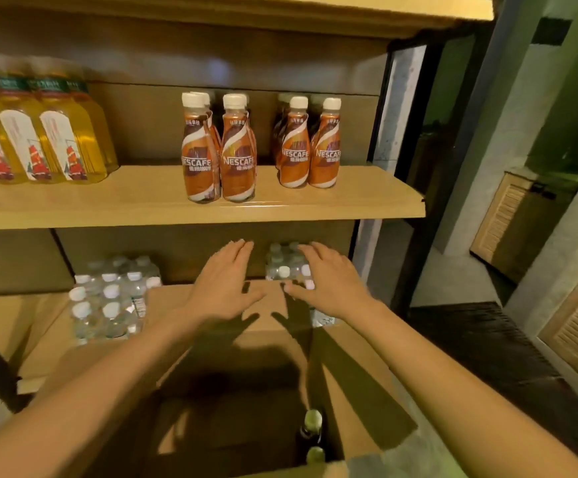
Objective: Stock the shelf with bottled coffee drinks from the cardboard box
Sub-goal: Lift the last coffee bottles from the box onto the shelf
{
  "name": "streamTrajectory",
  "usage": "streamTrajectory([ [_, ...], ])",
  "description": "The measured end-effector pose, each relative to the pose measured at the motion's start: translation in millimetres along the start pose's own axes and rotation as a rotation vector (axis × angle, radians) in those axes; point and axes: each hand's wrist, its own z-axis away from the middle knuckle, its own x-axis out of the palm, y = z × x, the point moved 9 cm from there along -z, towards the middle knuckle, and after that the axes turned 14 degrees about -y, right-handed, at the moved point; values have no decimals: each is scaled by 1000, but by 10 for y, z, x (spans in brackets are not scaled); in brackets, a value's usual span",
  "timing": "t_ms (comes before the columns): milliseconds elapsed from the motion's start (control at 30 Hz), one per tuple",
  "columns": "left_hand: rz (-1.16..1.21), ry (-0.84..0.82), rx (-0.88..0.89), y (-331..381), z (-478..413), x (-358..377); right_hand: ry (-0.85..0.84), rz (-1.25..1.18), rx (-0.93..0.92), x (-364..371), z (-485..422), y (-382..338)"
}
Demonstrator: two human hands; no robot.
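Brown coffee bottles with white caps stand in two groups on the middle shelf (142, 201): a left group (218, 157) and a right group (310, 146). An open cardboard box (360, 374) sits below me, with two bottles (311, 432) left in its right front corner. My left hand (222, 284) and my right hand (329, 281) hover palm down with fingers spread above the box's far flap, just below the shelf. Neither hand holds anything.
Yellow drink bottles (49, 132) fill the left of the middle shelf. Shrink-wrapped packs of water bottles (111, 301) sit on the lower shelf. A dark shelf post (415, 167) stands to the right, with louvred cabinet doors (508, 222) beyond it.
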Motion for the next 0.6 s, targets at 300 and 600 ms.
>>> streamTrajectory([
  [300, 243, -429, 306, -261, -299, 1388, -79, -404, 342, 1701, 200, 244],
  [600, 22, -465, 332, -406, -367, 2145, 231, -1006, 888, 2652, 636, 94],
])
